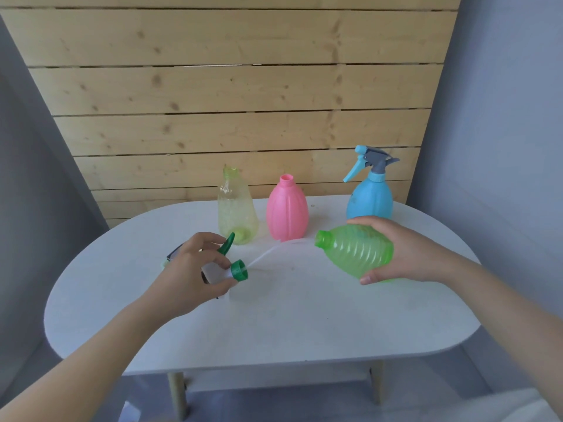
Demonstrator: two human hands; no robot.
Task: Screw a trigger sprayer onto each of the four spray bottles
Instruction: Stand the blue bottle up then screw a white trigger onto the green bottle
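My right hand [408, 254] grips a green ribbed bottle [356, 252], tilted on its side above the table with its open neck pointing left. My left hand [189, 275] holds a white trigger sprayer [234, 266] with a green collar and green trigger; its thin dip tube reaches right toward the bottle's neck without touching it. At the back stand a yellow bottle [236, 208] and a pink bottle [287, 210], both with open necks. A blue bottle [369, 196] at the back right carries a blue and grey sprayer.
All of this sits on a white oval table [274, 324] against a wooden plank wall. More sprayer parts lie partly hidden behind my left hand [173, 254]. Grey walls stand on both sides.
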